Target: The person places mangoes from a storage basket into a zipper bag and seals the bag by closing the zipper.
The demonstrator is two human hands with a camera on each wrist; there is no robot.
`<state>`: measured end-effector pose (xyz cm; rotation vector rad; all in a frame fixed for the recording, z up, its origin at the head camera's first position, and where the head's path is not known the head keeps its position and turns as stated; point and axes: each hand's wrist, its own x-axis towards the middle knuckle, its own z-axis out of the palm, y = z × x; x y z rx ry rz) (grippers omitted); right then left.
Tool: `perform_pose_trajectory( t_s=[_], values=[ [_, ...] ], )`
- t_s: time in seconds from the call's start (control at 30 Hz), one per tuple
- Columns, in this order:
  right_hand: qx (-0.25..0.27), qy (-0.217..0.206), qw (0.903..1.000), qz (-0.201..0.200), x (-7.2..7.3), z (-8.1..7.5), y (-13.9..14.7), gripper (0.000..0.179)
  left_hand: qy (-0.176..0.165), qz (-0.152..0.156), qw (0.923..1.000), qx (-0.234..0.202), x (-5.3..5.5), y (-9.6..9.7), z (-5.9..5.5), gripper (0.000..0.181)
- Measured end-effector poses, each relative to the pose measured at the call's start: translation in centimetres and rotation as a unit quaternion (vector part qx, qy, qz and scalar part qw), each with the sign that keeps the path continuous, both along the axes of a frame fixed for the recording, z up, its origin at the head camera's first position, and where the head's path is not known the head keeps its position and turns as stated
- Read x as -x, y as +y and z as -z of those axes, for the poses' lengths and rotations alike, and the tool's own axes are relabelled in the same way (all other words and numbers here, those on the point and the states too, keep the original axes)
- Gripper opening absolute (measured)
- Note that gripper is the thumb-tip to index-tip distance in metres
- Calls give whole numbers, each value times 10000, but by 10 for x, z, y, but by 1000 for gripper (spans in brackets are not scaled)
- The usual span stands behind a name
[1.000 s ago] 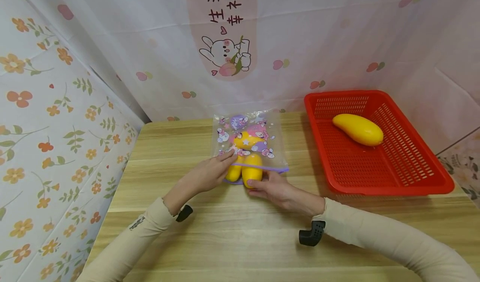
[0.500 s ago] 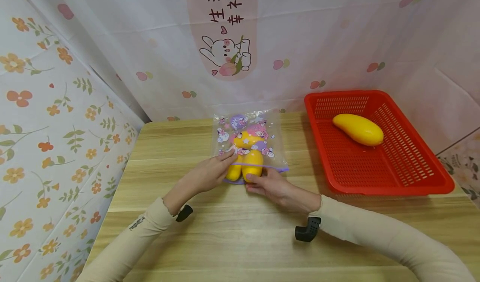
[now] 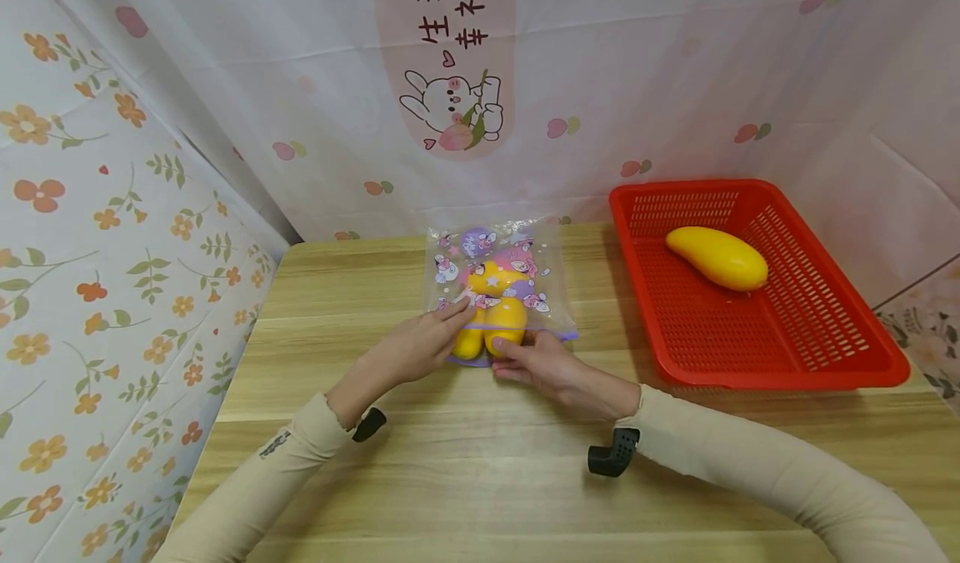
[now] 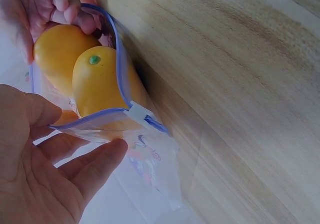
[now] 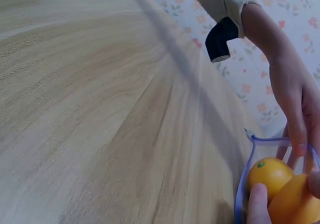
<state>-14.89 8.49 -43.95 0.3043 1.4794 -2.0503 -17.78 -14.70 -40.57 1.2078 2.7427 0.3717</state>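
Note:
A clear zip bag (image 3: 477, 244) with pink and purple prints and a purple zip edge lies flat on the table, its mouth towards me. Inside it a yellow mango (image 3: 497, 280) lies crosswise. Two more mangoes sit side by side at the mouth. My left hand (image 3: 412, 346) pinches the upper rim beside the left mango (image 4: 97, 83), thumb inside and fingers outside. The right mango (image 3: 506, 317) is gripped by my right hand (image 3: 551, 371), whose fingertips are at the opening. A white slider (image 4: 138, 114) sits on the zip at one corner.
To the right stands a red plastic basket (image 3: 660, 338) with one large yellow mango (image 3: 717, 258) in it. A printed curtain (image 3: 600, 63) hangs behind the wooden table (image 3: 450, 480), and a floral cloth (image 3: 112, 296) covers the left side.
My right hand has pushed its mango forward, deeper into the bag, and shifted slightly away from me. The left hand has stayed at the rim.

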Motion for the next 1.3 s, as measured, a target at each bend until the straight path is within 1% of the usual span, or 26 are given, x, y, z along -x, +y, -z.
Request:
perform_pose_trajectory(
  t_s=[0.17,0.4,0.67,0.83,0.97,1.13,1.3],
  values=[
    [-74,-35,9999,-97,0,-1,1,41,-10,-1,10000,11,0,1,0,49],
    [-179,-65,9990,-409,-1,-1,2,35,-7,-10,10000,46,0,0,0,49],
    [-211,-167,9974,-663,-1,-1,4,40,36,19,10000,-8,0,-1,1,49],
    [-200,-230,9965,-784,-1,0,6,39,73,43,10000,-17,1,-2,2,49],
    [-153,-232,9963,-816,-1,0,5,38,53,24,10000,16,1,-2,2,49],
    [-131,-269,9969,-732,0,0,3,36,22,-3,10000,35,0,-1,1,50],
    [-112,-281,9968,-735,1,0,4,36,-8,-15,10000,55,-1,-2,-1,50]
  ],
)
